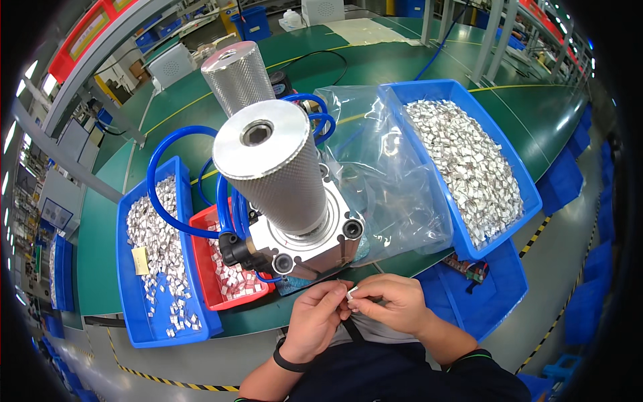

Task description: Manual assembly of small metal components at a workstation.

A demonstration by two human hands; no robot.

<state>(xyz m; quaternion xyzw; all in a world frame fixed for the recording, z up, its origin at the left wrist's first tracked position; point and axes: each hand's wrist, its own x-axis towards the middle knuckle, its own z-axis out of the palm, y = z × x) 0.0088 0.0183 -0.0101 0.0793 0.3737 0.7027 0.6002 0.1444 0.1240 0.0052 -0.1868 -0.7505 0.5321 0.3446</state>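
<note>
Just in front of the pneumatic press, my two hands meet at the fingertips. Thumb and finger of my right hand (pixel 394 303) pinch a small white, block-like part (pixel 351 293). My left hand (pixel 315 320) is closed right beside it, fingertips against my right ones; what those fingers grip is hidden. The press (pixel 274 181) has a knurled silver cylinder on a square metal block, with blue air hoses (pixel 161 201) looping from it. Left of it, a red bin (pixel 213 305) holds similar small white parts.
A long blue bin (pixel 127 288) of small silvery-white parts stands at left, a yellow note in it. Another full blue bin (pixel 526 181) is at right, above a lower blue bin (pixel 499 301). A clear plastic bag (pixel 395 194) lies beside the press. Behind stands a second knurled cylinder (pixel 238 77).
</note>
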